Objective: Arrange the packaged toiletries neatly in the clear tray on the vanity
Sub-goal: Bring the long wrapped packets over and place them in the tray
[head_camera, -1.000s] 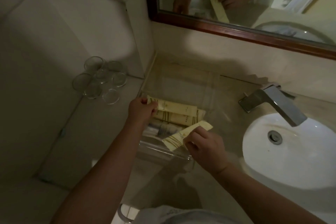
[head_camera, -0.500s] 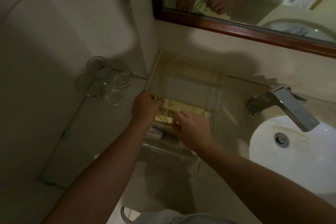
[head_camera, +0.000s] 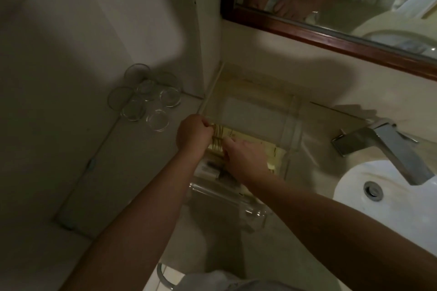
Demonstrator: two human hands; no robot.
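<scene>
A clear tray point(head_camera: 292, 123) stands on the vanity against the wall, in the corner. Several pale yellow packets point(head_camera: 236, 137) with brown stripes lie flat inside it, side by side. My left hand point(head_camera: 192, 132) pinches the striped left ends of the packets at the tray's left wall. My right hand point(head_camera: 246, 157) rests palm down on the packets, fingers pointing left, covering most of them. A white packaged item point(head_camera: 209, 169) lies in the tray's near part, partly hidden by my right wrist.
Several upturned clear glasses point(head_camera: 146, 99) stand on the ledge to the left of the tray. A chrome faucet point(head_camera: 387, 146) and a white basin point(head_camera: 390, 203) are at the right. A wood-framed mirror point(head_camera: 331, 38) hangs above.
My right hand has brought the lifted packet down into the tray and now lies flat over the stack. My left hand stays at the packets' left ends.
</scene>
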